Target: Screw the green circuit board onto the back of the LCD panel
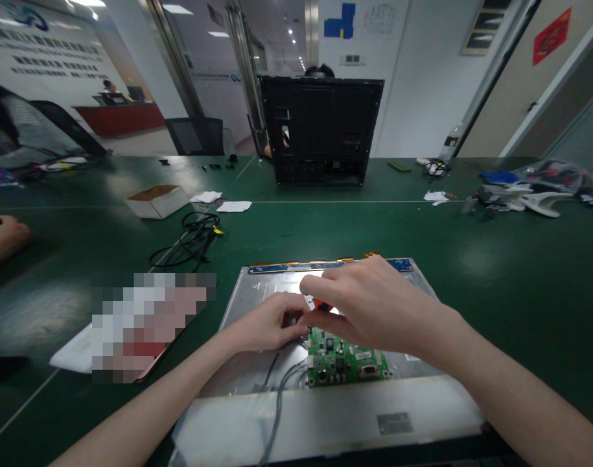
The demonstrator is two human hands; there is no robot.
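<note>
A silver display panel [437, 395] lies flat with a green circuit board [347, 357] on its middle and a blue strip along its far edge. My right hand [369, 301] is closed around a small orange and black tool [321, 305], over the board's far part. My left hand [271, 321] rests at the board's far left corner, its thumb and fingertips close together; what they hold, if anything, is hidden. Grey cables [279, 405] run from the board's left side toward the panel's near edge.
Left of the panel are a blurred-out flat item [150, 324], coiled black cable [192, 237] and a white box [157, 202]. A black monitor housing [323, 130] stands ahead, a person behind it. Another person's hand [7, 237] is at far left.
</note>
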